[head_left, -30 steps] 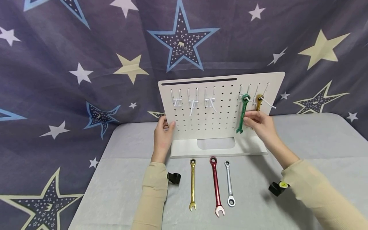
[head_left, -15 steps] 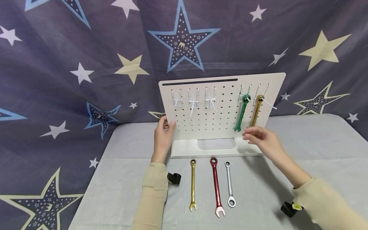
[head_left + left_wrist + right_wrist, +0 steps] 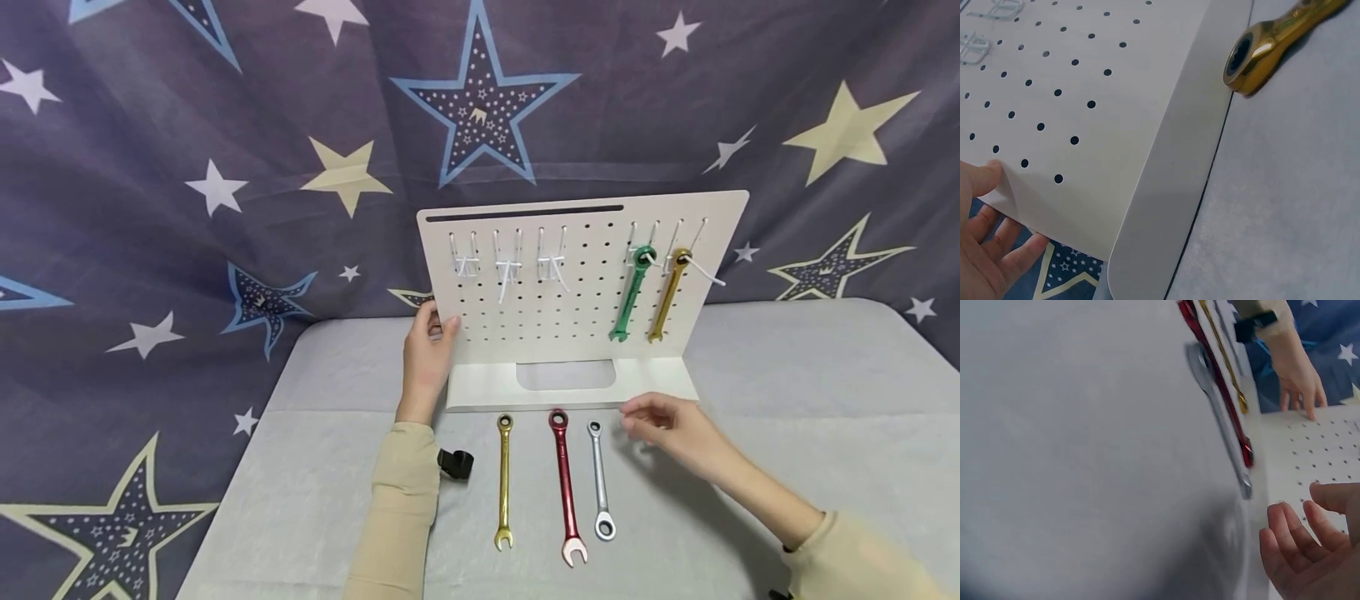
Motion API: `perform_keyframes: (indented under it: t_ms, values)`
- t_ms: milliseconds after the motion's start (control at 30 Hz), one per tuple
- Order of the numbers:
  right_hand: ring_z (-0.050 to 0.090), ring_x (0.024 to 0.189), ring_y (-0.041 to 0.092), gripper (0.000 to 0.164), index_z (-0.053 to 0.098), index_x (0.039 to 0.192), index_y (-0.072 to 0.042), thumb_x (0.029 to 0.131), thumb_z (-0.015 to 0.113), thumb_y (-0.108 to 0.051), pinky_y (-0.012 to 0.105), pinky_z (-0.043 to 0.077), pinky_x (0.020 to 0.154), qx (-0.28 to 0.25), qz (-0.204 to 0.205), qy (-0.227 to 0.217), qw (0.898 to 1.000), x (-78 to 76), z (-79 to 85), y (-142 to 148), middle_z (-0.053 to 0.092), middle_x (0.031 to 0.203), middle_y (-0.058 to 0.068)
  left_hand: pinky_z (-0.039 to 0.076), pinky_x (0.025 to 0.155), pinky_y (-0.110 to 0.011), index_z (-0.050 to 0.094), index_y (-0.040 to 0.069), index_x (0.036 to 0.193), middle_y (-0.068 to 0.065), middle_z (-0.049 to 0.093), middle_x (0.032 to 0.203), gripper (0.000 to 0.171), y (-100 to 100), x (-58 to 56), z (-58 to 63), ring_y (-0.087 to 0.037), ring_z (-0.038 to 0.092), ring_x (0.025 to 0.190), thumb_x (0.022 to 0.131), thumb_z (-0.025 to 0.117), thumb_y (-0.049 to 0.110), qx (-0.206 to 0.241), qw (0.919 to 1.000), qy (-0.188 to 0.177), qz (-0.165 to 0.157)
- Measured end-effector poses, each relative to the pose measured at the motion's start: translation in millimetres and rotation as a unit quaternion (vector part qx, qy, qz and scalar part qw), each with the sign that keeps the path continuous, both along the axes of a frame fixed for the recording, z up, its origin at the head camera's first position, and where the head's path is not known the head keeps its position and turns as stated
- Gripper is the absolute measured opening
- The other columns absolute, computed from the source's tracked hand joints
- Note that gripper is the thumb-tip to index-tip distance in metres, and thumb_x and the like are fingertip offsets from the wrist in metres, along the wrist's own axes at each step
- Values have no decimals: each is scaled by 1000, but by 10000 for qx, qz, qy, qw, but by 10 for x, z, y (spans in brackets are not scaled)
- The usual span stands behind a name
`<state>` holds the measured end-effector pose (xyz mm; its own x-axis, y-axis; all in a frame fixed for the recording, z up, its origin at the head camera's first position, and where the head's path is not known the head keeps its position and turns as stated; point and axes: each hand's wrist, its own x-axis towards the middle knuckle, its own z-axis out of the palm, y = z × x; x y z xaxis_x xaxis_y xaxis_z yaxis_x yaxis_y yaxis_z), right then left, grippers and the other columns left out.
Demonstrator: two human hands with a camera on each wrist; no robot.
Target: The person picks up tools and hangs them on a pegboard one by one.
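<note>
My left hand (image 3: 427,360) grips the left edge of a white pegboard (image 3: 487,317), thumb in front and fingers behind, as the left wrist view shows. Low by the base's front right corner, my right hand (image 3: 673,427) is held with loosely bent fingers and nothing in it. A silver wrench (image 3: 599,475) lies just left of it on the grey cloth. Beside that are a red wrench (image 3: 566,483) and a gold wrench (image 3: 504,483). On the board's right side hang a green wrench (image 3: 632,298) and a second gold wrench (image 3: 666,302), ring ends up.
Three white hooks, among them a middle hook (image 3: 507,268), stick out from the board's left half with nothing on them. A cutout (image 3: 564,375) opens in the board's base. Behind the grey-covered table (image 3: 300,500) hangs a dark curtain (image 3: 285,100) with stars.
My right hand has left the wrenches hanging on the board and come down toward the table in front of the base. The left hand keeps its hold on the board's edge.
</note>
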<state>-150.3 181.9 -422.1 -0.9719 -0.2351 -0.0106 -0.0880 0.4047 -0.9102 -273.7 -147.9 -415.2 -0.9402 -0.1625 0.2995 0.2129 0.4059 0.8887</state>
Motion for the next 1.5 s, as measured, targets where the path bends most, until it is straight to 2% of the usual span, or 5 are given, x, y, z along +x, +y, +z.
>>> perform_keyframes:
  t_ms: [200, 433, 767, 1000, 1500]
  values:
    - [63, 70, 17, 27, 64, 110, 8, 90, 71, -9, 28, 55, 59, 134, 406, -214, 9989, 171, -93, -69, 71, 89, 11, 51, 88, -40, 57, 7, 129, -16, 68, 114, 33, 3, -9, 6, -27, 61, 101, 98, 65, 17, 5, 10000, -47, 3]
    - [58, 64, 11, 23, 68, 103, 2, 87, 74, -13, 25, 52, 57, 701, 264, -214, 9970, 253, -142, -180, 65, 80, 1, 51, 87, -40, 56, 8, 130, -15, 68, 114, 35, 0, -2, 12, -27, 61, 101, 98, 64, 18, -19, 10000, -94, 23]
    - [50, 64, 8, 16, 69, 90, -6, 82, 79, -15, 23, 45, 60, 1462, -146, 117, 9891, 210, -155, -330, 56, 68, -6, 51, 87, -40, 56, 7, 129, -15, 68, 112, 34, 7, 17, 9, -27, 61, 100, 98, 64, 17, -74, 9999, -102, 15]
    - [46, 60, 10, 24, 66, 86, -8, 78, 84, -21, 26, 40, 55, 1900, -98, 324, 9812, 159, -148, -401, 51, 65, -5, 50, 88, -42, 56, 6, 129, -16, 68, 111, 34, 3, 5, 15, -28, 61, 101, 98, 64, 16, -68, 10000, -45, 49]
    - [47, 60, 13, 21, 64, 86, -5, 78, 81, -13, 29, 41, 54, 2197, -218, -21, 9753, 137, -149, -462, 52, 67, -2, 51, 89, -40, 56, 8, 129, -15, 68, 113, 33, -12, -5, 0, -27, 61, 102, 98, 64, 17, -72, 9999, -82, 19]
